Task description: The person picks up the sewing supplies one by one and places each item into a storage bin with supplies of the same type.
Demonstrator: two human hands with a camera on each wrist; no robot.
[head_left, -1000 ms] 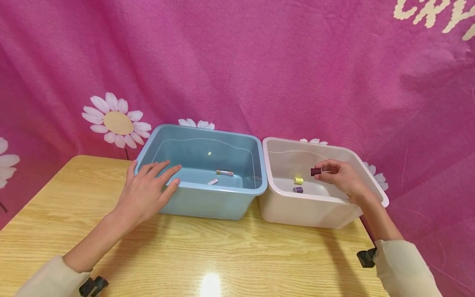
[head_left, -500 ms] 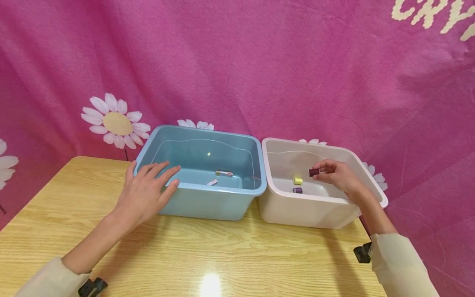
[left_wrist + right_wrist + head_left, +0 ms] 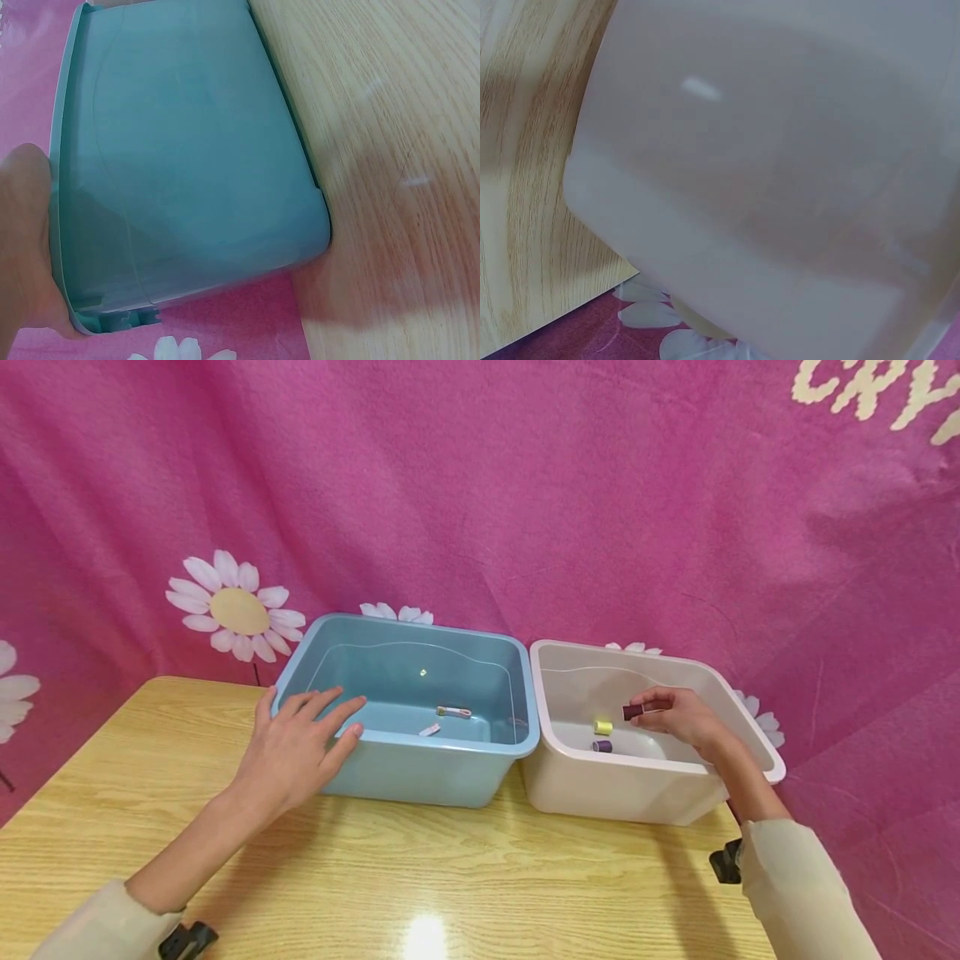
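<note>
In the head view my right hand [image 3: 681, 720] reaches into the pale pinkish-white bin [image 3: 630, 767] from its near right side. Its thumb and fingers pinch a dark maroon spool of thread [image 3: 632, 712], held above the bin floor. Below and left of it lie a yellow thread spool [image 3: 602, 727] and a purple thread spool [image 3: 602, 747]. My left hand [image 3: 294, 747] lies with spread fingers over the near left rim of the blue bin [image 3: 420, 743]. The left wrist view shows that hand [image 3: 26, 240] against the bin's rim. My right hand is hidden in its wrist view.
Inside the blue bin lie a small looped bundle [image 3: 453, 712], seemingly thread, and a small white piece [image 3: 430, 730]. Both bins stand side by side on a wooden table [image 3: 420, 860]. A pink cloth with daisies [image 3: 480, 493] hangs close behind them.
My right hand has shifted slightly left and down with the maroon spool, and its forearm has swung a little left. The left hand stays in place on the blue bin.
</note>
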